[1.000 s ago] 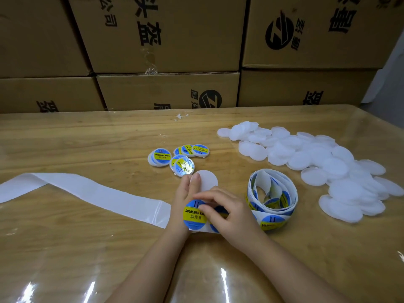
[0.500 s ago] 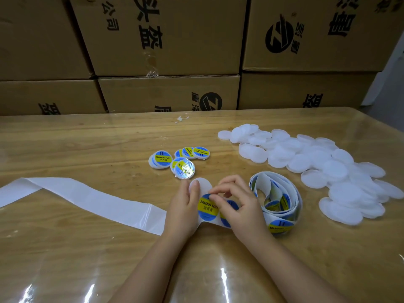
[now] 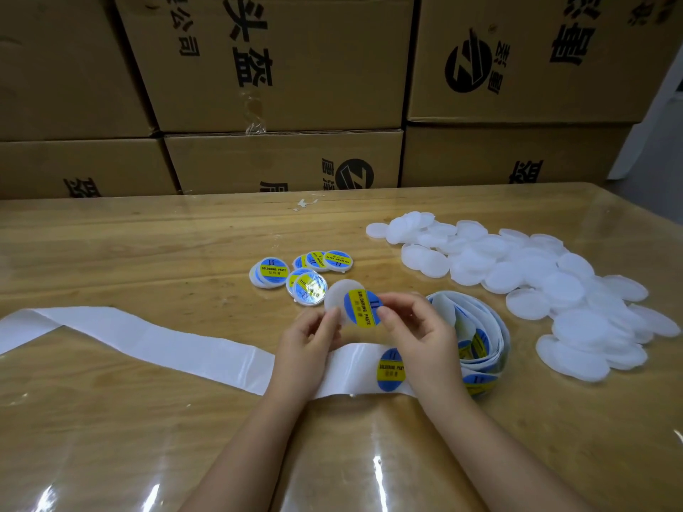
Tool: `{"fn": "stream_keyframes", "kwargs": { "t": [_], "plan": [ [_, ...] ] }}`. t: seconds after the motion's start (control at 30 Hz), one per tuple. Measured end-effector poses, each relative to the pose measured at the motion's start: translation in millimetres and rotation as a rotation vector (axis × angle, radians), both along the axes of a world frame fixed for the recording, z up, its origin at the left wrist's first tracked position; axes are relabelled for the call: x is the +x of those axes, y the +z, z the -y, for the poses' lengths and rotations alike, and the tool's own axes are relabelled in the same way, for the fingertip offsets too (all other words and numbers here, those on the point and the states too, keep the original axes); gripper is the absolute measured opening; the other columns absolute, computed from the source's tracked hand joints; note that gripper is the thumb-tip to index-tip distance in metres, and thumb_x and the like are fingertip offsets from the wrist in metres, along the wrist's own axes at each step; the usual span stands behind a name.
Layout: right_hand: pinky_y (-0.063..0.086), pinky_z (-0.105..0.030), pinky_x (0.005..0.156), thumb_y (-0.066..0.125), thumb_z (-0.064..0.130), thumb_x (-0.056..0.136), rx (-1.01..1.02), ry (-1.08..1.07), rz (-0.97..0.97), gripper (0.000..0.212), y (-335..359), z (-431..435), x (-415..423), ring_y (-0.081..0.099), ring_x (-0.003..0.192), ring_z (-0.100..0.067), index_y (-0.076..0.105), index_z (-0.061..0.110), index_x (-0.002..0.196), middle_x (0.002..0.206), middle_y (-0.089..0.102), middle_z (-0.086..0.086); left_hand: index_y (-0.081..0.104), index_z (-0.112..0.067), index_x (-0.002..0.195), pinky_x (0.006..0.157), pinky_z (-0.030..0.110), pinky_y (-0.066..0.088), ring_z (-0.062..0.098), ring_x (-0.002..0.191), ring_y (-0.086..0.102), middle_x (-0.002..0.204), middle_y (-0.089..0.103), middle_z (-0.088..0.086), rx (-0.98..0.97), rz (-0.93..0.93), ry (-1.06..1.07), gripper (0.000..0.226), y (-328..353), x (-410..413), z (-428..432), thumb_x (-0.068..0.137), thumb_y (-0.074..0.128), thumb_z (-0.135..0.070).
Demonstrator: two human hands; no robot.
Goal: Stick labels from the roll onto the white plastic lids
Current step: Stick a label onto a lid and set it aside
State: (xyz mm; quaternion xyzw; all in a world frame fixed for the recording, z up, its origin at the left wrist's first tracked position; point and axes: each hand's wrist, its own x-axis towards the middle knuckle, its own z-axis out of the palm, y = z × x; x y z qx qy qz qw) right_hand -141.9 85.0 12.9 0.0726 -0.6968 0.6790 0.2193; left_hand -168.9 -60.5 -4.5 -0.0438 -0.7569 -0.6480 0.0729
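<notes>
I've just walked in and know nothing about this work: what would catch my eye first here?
The two hands in the middle: the right hand pinches a blue-and-yellow label over the bare white lid that the left hand holds. To the right sprawls a big pile of unlabelled lids, with the label roll beside the right hand; a few labelled lids lie just beyond the hands.

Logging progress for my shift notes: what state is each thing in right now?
left hand, holds a blank lid by its edge.
right hand, pinches a peeled label overlapping that lid.
label roll, loosely coiled, labels remaining.
backing strip, bare, trailing left.
labelled lids, finished, clustered.
lid pile, unlabelled.
</notes>
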Motion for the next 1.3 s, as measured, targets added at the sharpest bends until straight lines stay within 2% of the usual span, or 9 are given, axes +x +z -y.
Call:
{"fn": "stream_keyframes", "kwargs": {
  "t": [0.13, 0.23, 0.3, 0.47, 0.67, 1.3],
  "plan": [
    [0.053, -0.025, 0.079, 0.062, 0.009, 0.089, 0.010, -0.057, 0.032, 0.027, -0.1, 0.9, -0.2, 0.065, 0.091, -0.011, 0.067, 0.035, 0.088, 0.093, 0.069, 0.005, 0.073, -0.020, 0.087, 0.063, 0.017, 0.051, 0.012, 0.080, 0.070, 0.083, 0.074, 0.006, 0.204, 0.092, -0.129, 0.021, 6.0, 1.0, 1.4, 0.093, 0.054, -0.028],
    [0.053, -0.024, 0.077, 0.061, 0.010, 0.090, 0.013, -0.077, 0.055, 0.022, 0.3, -0.6, -1.3, 0.066, 0.091, -0.009, 0.065, 0.032, 0.090, 0.094, 0.069, 0.003, 0.074, -0.023, 0.091, 0.074, 0.025, 0.056, 0.020, 0.087, 0.071, 0.089, 0.074, 0.008, 0.238, 0.095, -0.216, 0.024, 7.0, 2.7, 1.0, 0.083, 0.057, -0.038],
    [0.053, -0.023, 0.076, 0.061, 0.010, 0.090, 0.022, -0.083, 0.064, 0.021, 0.4, -1.0, -1.8, 0.066, 0.090, -0.008, 0.065, 0.031, 0.090, 0.094, 0.069, 0.003, 0.074, -0.021, 0.093, 0.073, 0.025, 0.055, 0.022, 0.088, 0.071, 0.090, 0.074, 0.010, 0.268, 0.104, -0.241, 0.028, 7.7, 4.0, 0.2, 0.080, 0.059, -0.041],
    [0.053, -0.021, 0.075, 0.063, 0.010, 0.089, 0.060, -0.097, 0.069, 0.026, -0.8, -0.5, -2.8, 0.066, 0.088, -0.007, 0.063, 0.035, 0.088, 0.094, 0.069, 0.003, 0.075, -0.019, 0.092, 0.068, 0.020, 0.052, 0.022, 0.085, 0.071, 0.088, 0.074, 0.012, 0.311, 0.120, -0.239, 0.028, 9.6, 4.9, -1.5, 0.079, 0.060, -0.040],
    [0.052, -0.020, 0.074, 0.063, 0.011, 0.088, 0.105, -0.120, 0.071, 0.028, -2.4, 0.3, -4.0, 0.065, 0.086, -0.006, 0.062, 0.039, 0.086, 0.093, 0.069, 0.002, 0.075, -0.021, 0.092, 0.070, 0.021, 0.052, 0.021, 0.084, 0.071, 0.087, 0.074, 0.012, 0.327, 0.131, -0.260, 0.026, 9.9, 5.6, -1.7, 0.079, 0.061, -0.039],
    [0.053, -0.023, 0.076, 0.063, 0.008, 0.088, 0.127, -0.135, 0.089, 0.025, -5.4, 0.4, -6.0, 0.065, 0.087, -0.010, 0.062, 0.033, 0.089, 0.094, 0.068, -0.002, 0.075, -0.017, 0.087, 0.068, 0.017, 0.051, 0.015, 0.078, 0.070, 0.084, 0.074, 0.010, 0.313, 0.103, -0.257, 0.022, 9.7, 6.0, -3.7, 0.078, 0.062, -0.032]
  ]
}}
